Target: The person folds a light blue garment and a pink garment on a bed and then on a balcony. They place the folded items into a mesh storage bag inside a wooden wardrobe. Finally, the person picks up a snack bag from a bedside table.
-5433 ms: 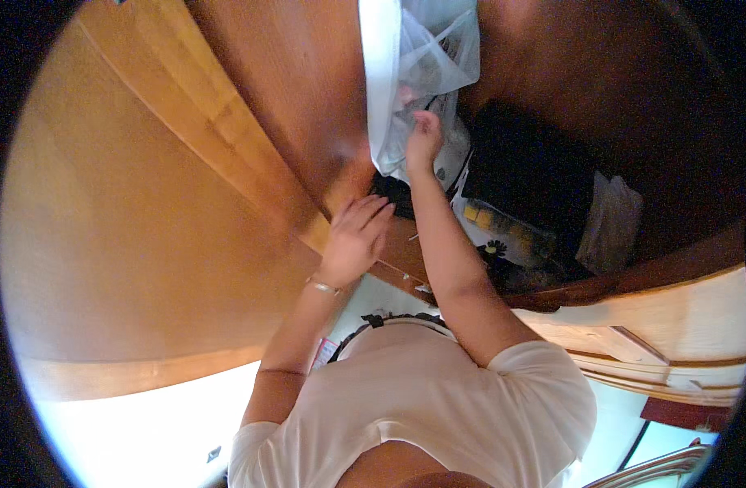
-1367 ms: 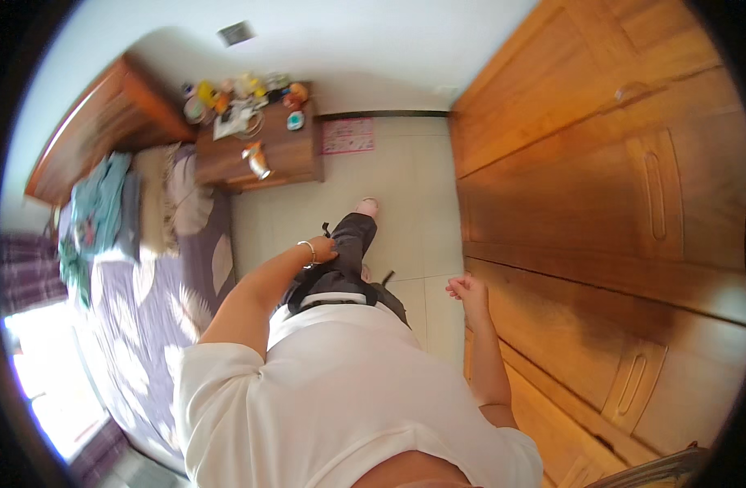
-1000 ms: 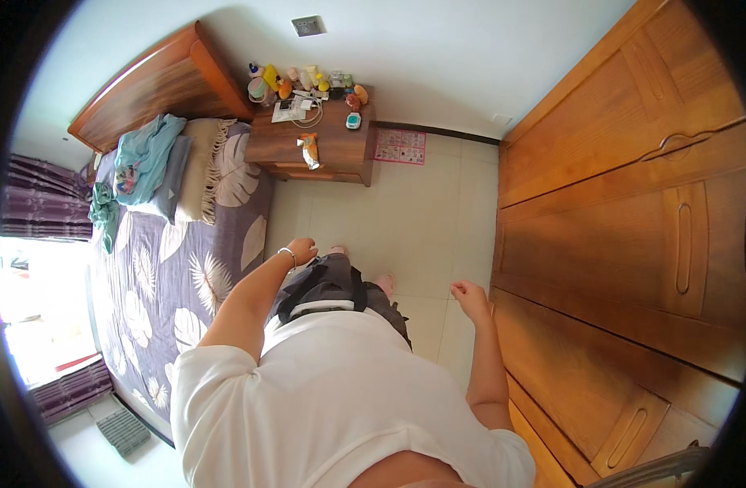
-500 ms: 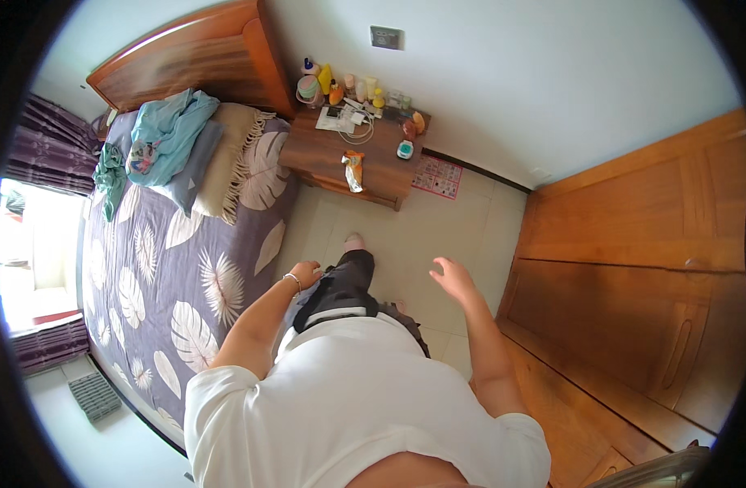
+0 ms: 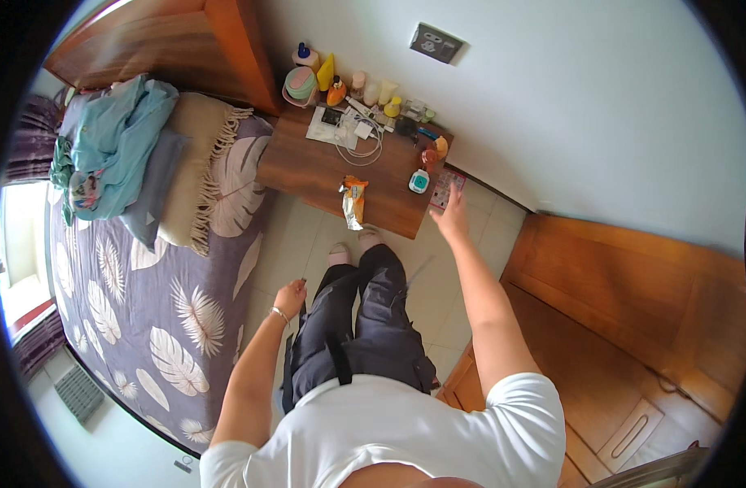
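My right hand (image 5: 451, 218) reaches forward with its fingers apart and nothing in them, just off the right front corner of a brown wooden bedside table (image 5: 308, 175). Nearest to it on the tabletop is a small white and teal device (image 5: 419, 181). A small reddish-brown object (image 5: 429, 158) lies behind that. My left hand (image 5: 290, 298) hangs low beside my left thigh, its fingers curled together; a small dark bit shows at the fingertips, too small to name. An opened orange and silver snack packet (image 5: 353, 202) lies at the table's front edge.
Bottles and tubes (image 5: 337, 91) line the table's back, with a white cable (image 5: 365, 150) in front. A bed (image 5: 165, 285) with pillows and teal clothing (image 5: 125, 138) stands left. A wooden wardrobe (image 5: 601, 268) is on the right. A printed sheet (image 5: 448, 185) lies on the floor.
I have stepped closer to the table, and both feet now show before it. My right hand has moved forward to the table's corner. My left hand's fingers have curled in.
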Tool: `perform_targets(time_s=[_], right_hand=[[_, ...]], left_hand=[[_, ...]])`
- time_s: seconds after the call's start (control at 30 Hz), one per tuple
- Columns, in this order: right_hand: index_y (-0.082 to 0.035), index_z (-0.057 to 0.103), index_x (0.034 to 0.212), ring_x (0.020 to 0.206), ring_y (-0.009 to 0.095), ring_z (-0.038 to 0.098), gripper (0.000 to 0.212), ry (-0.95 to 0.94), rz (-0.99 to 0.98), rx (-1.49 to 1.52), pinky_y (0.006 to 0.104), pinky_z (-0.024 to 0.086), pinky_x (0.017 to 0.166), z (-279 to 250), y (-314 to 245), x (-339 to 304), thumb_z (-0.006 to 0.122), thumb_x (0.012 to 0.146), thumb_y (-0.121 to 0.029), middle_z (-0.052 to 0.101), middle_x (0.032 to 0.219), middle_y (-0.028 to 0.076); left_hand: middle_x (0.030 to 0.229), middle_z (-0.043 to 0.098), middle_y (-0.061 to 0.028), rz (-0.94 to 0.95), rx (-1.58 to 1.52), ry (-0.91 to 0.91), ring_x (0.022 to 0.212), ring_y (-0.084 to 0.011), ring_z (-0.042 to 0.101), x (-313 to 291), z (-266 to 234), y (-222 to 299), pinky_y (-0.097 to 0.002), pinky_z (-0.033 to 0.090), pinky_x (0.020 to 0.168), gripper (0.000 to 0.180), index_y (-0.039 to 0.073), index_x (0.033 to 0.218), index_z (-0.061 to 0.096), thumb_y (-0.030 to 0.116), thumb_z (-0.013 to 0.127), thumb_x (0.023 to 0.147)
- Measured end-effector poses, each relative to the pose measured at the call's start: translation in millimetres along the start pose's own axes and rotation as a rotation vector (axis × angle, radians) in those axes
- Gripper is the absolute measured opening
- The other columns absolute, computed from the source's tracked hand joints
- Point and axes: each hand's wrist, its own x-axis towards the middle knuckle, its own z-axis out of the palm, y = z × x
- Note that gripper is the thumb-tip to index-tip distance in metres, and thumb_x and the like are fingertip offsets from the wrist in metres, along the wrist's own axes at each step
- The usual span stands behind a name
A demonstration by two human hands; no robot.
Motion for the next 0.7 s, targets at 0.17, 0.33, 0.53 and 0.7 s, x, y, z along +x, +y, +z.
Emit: perform_targets(time_s=[0.17,0.33,0.53,0.7], right_hand=[[-0.015,0.015,0.135,0.107,0.034,0.047,0.098,0.084,0.058,-0.017,0.0401,0.044,0.083,24.0,-10.3,112.7,0.076,0.059,-0.028,0.031,0.129,0.019],[-0.018,0.017,0.135,0.104,0.031,0.050,0.098,-0.009,0.062,-0.024,0.0391,0.046,0.079,40.1,-16.1,153.0,0.077,0.058,-0.029,0.033,0.127,0.016],[-0.016,0.030,0.131,0.107,0.030,0.048,0.085,0.032,-0.087,0.026,0.0373,0.045,0.083,58.9,10.3,169.3,0.077,0.060,-0.020,0.035,0.129,0.012],[-0.016,0.032,0.130,0.112,0.029,0.045,0.084,-0.002,-0.145,0.082,0.0367,0.042,0.087,50.6,13.7,172.1,0.076,0.059,-0.012,0.034,0.132,0.010]], left_hand=[[0.087,0.061,-0.0173,-0.132,-0.118,-0.042,0.080,-0.0314,0.059,-5.2,48.9,-6.2,-0.0379,0.047,0.071,0.027,0.005,0.098,0.058,0.023,0.050,0.080],[0.087,0.062,-0.0166,-0.260,-0.191,-0.094,0.079,-0.0297,0.060,-13.3,86.1,-10.1,-0.0369,0.048,0.071,0.027,0.005,0.098,0.058,0.023,0.051,0.080],[0.090,0.062,-0.0144,-0.341,-0.304,-0.066,0.079,-0.0276,0.061,-3.2,114.9,-9.0,-0.0351,0.048,0.070,0.026,0.004,0.099,0.058,0.021,0.053,0.080],[0.091,0.061,-0.0147,-0.315,-0.285,-0.081,0.080,-0.0272,0.061,10.1,107.6,20.8,-0.0347,0.048,0.070,0.025,0.004,0.099,0.058,0.019,0.052,0.079]])
